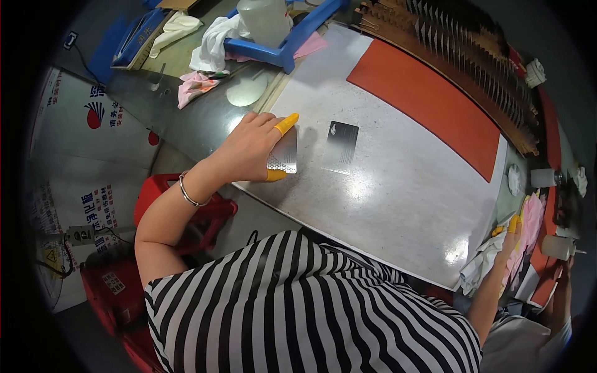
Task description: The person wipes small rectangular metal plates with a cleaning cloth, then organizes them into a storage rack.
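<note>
My left hand (249, 146) grips a silver metal card (286, 154) by its edges, with yellow finger cots on the thumb and a finger. A patterned corner of this card shows; the hand hides the rest. To its right, a second metal card (341, 148), dark at the top and fading to silver, lies apart on the white work surface (373, 211). Far to the right, my right hand (511, 239), also in yellow finger cots, is closed on a crumpled white cloth (481, 266), beside a pink cloth (532, 224). Its grip shows only in part.
An orange-red mat (429, 102) lies along the far side, before a brown rack (448, 56) of upright thin plates. A blue stand (292, 46) carries a translucent container (264, 22). Red stools (211, 217) stand at left. Another person's arm (561, 295) is at right, near bottles (556, 247).
</note>
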